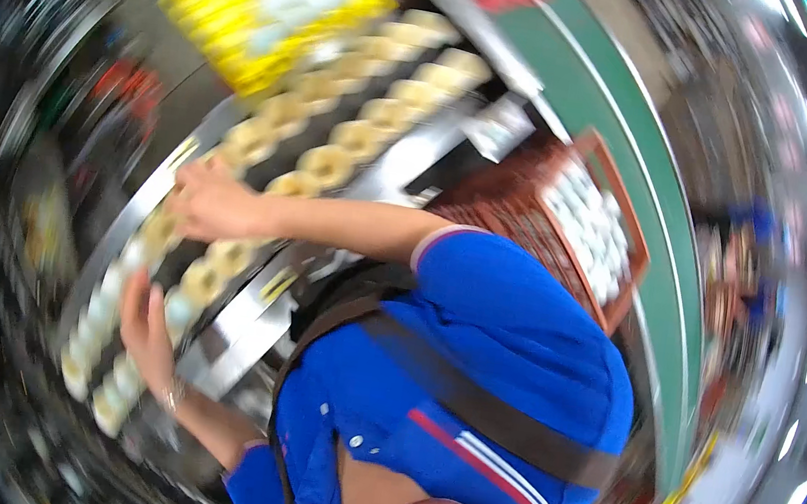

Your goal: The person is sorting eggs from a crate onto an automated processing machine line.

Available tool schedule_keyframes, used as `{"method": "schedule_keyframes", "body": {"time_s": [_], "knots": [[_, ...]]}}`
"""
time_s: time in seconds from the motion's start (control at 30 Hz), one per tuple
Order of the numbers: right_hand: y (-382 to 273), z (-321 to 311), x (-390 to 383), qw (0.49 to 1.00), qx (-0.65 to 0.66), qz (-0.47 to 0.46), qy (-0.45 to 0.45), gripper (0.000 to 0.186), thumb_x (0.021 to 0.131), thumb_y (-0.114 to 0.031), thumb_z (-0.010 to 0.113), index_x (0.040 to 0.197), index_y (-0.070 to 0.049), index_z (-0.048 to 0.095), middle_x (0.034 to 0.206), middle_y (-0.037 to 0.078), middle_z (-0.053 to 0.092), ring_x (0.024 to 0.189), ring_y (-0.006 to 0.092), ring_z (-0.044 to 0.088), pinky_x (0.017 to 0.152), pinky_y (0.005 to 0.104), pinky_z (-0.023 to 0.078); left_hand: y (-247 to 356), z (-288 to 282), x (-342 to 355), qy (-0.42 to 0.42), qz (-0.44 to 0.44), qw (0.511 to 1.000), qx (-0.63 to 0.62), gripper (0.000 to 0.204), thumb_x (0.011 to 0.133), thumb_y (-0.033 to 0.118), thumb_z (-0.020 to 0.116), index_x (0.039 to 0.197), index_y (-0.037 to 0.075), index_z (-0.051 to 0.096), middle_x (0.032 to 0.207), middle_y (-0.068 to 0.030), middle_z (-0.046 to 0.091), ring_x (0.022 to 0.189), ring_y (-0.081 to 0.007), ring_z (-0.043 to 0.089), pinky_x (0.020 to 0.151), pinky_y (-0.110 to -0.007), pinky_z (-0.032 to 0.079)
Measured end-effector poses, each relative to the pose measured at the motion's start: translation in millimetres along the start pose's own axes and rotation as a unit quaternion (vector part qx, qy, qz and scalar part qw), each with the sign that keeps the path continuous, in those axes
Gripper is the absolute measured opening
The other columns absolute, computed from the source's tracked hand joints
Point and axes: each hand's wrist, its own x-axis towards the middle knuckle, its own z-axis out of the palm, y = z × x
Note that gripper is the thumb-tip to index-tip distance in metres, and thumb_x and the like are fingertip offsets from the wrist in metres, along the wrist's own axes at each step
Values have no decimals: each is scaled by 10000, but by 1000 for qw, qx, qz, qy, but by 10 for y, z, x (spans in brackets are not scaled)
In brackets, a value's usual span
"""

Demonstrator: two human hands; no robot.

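Note:
Two rows of cream-yellow rollers [323, 169] run along a metal conveyor in front of me. Whitish and pale bluish eggs [101, 314] rest on the rollers at the lower left. My left hand [144, 326] is over the egg-filled stretch, its fingers stretched out and apart, with no item visible in it. Farther along, my right hand [216, 201] reaches palm down over the outer row. Its fingers bend down toward the rollers, and blur hides whether anything is between them. The rollers beyond my right hand carry no eggs that I can make out.
A yellow tray [215, 22] holding pale eggs stands at the conveyor's far side. Behind my right arm, a brown-red crate [624, 304] contains white eggs, beside a green belt or counter [628, 144]. A metal rail [142, 210] edges the conveyor. Motion smears the surroundings.

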Motion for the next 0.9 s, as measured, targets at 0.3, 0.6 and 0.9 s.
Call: {"method": "schedule_keyframes", "body": {"time_s": [0.3, 0.6, 0.9], "knots": [[1458, -3114, -3245, 897, -153, 350, 224, 164, 751, -136, 688, 905, -78, 695, 926, 134, 620, 922, 341, 588, 821, 446, 477, 2269, 2769, -106, -450, 147, 870, -137, 362, 844, -5, 627, 1205, 13, 613, 1208, -106, 589, 1040, -198, 596, 845, -305, 500], [1725, -3835, -5716, 666, -246, 687, -155, 722, 639, -328, 838, 1275, -204, 518, 1486, 208, 303, 1164, 437, 507, 896, 536, 473, 3429, 5903, -1057, -535, 499, 681, 42, 435, 758, 72, 687, 1172, 23, 562, 1184, -159, 534, 1149, -347, 512, 926, -410, 484], [1810, -4019, -5827, 692, -164, 666, -225, 672, 641, -420, 818, 1221, -187, 574, 1449, 141, 333, 1141, 378, 539, 848, 609, 476, 3260, 7037, -1312, -427, 582, 627, 292, 124, 836, 159, 589, 869, 63, 659, 1091, -129, 554, 1045, -320, 552, 693, -427, 561]]}}
